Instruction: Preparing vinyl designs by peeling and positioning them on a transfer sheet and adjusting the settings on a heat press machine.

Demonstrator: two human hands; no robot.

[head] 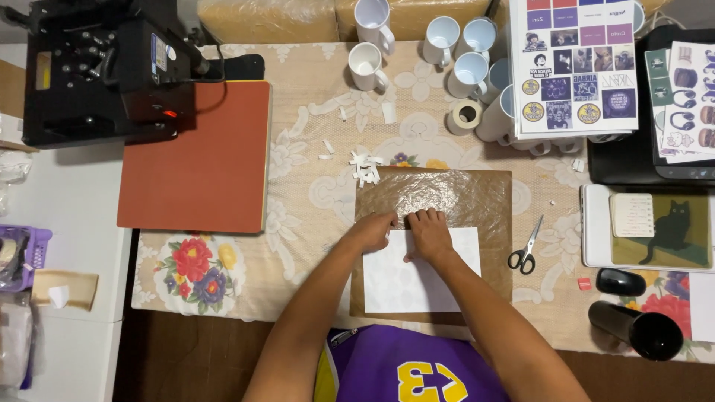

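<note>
Far left of the frame, a purple basket (28, 253) sat at the edge, and above it in the upper left corner stood the black heat press (97, 67), its red-orange pad (197, 156) stretched out over the lace-covered bench (298, 246). Moving toward the centre, a scatter of white paper scraps (363, 170) lay just above the brown sheet (477, 197). On that brown sheet rested the white paper (417, 279), low in the middle of the frame. The left hand (375, 231) was pressed down at the paper's top edge, fingers curled under, gripping nothing that could be made out. Right beside it, almost touching, the right hand (430, 233) lay flat on the same top edge, fingers spread forward onto the brown sheet, also holding nothing, just pressing.

Up top, centre, a cluster of white mugs (439, 45) stood with a tape roll (466, 115) near them. Right of the paper, black-handled scissors (526, 249) lay on the bench. Upper right, a printed sticker sheet (577, 63) rested over more mugs. Far right, a black cat picture (659, 229), a black mouse (620, 281), and a dark tumbler (637, 330) on its side.
</note>
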